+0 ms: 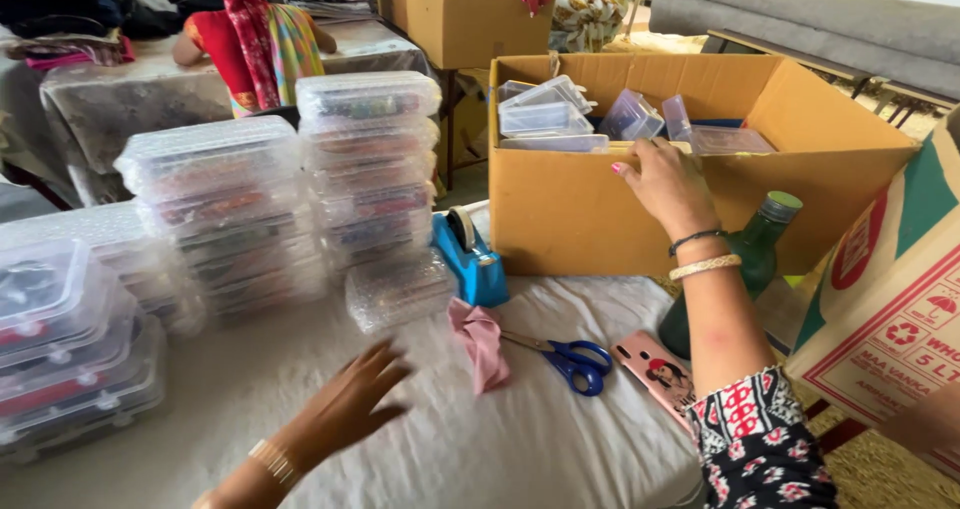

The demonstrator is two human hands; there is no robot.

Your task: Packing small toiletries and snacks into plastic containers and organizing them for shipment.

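- Blue tape dispenser (pixel 472 259) beside stacked bubble-wrapped cases (pixel 370 169).
- Blue-handled scissors (pixel 570 359) on the worktop (pixel 500 449), touching pink cloth (pixel 482 341).
- Green bottle (pixel 757 254) standing upright behind pink phone (pixel 660 372).

White-clothed table (pixel 480 449), bubble-wrapped box stacks (pixel 290 199), blue tape dispenser (pixel 470 254), scissors (pixel 570 359), pink phone (pixel 660 372), cardboard box (pixel 600 209)

We get one view only, head-worn, looking down and forward over a cloth-covered table (pixel 300 389), close in. Left hand (pixel 340 409) sits low in frame, right hand (pixel 665 184) on the open cardboard box (pixel 590 219) ahead (stacked clear cases (pixel 370 159) beyond the left fingers).
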